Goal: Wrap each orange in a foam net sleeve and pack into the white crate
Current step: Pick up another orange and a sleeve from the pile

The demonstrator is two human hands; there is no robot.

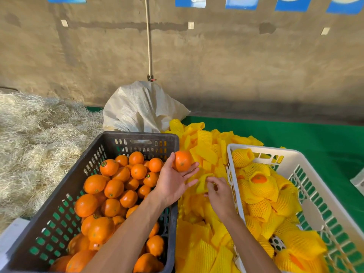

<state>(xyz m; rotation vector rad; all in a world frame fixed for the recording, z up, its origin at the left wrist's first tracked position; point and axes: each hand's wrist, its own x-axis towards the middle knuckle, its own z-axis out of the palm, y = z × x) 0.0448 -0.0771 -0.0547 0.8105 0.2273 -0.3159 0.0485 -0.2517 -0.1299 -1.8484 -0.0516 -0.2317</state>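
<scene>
My left hand (pixel 173 180) is palm up above the right rim of the dark crate, and a bare orange (pixel 183 161) lies on its straight fingers with the thumb against it. Just below and to the right, my right hand (pixel 218 191) pinches a yellow foam net sleeve (pixel 202 183) at the top of the loose sleeve pile (pixel 201 239). The white crate (pixel 307 166) on the right holds several oranges wrapped in yellow sleeves (pixel 264 194). The dark crate (pixel 137 137) on the left is full of bare oranges (pixel 110 192).
A white woven sack (pixel 141 109) stands behind the dark crate, with a rope (pixel 149 36) rising from it. Pale straw (pixel 35 138) covers the left side. Green cloth (pixel 295 134) covers the table behind and to the right. A brown wall closes the back.
</scene>
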